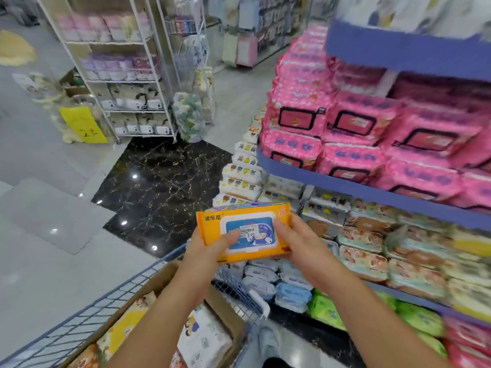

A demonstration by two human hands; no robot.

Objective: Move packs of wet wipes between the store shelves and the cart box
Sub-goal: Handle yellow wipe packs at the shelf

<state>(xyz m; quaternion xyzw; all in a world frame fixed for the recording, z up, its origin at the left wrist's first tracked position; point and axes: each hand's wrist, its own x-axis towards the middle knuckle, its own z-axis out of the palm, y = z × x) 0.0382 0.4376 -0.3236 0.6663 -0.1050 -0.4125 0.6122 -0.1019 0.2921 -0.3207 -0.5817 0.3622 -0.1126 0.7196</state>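
Observation:
An orange pack of wet wipes (215, 224) with a blue flip lid and a price sticker is held up in front of me, above the cart. My left hand (210, 251) grips its left end, thumb on the lid. My right hand (295, 240) grips its right end, thumb on the lid too. Below, the cardboard box (162, 277) sits in the blue wire cart (106, 296) and holds several packs of wipes (204, 338). The blue store shelves (372, 192) at the right carry pink packs (358, 123) on top and several pastel packs (372, 251) lower down.
A white wire rack (127, 83) with packaged goods stands across the aisle at the upper left, with a yellow sign (82, 126) by its foot. Black marble floor tiles (162, 181) lie between the rack and the shelves. Green packs (326, 306) fill the lowest shelf.

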